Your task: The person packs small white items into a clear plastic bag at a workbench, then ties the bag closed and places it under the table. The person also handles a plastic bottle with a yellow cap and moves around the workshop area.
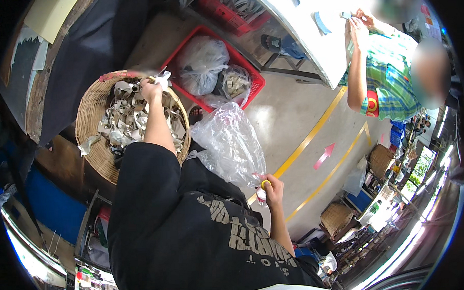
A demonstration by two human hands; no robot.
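A round woven basket [90,116] full of grey and white curled scraps [121,120] stands at the left. Over its far right rim is my left hand [151,90], its fingers closed around a white scrap [163,80]. My right hand [274,190] is closed on the gathered end of a large clear plastic bag [229,140], which spreads away from it toward the basket. At that same hand shows a small round yellow thing [265,184], with a clear, reddish bit below it; I cannot make out what these are.
Filled plastic bags [203,59] sit in a red crate [255,85] beyond the basket. Another red crate [238,22] is under a white table [310,45]. A person in a checked green shirt [393,70] works there. Yellow lines [308,137] mark the floor.
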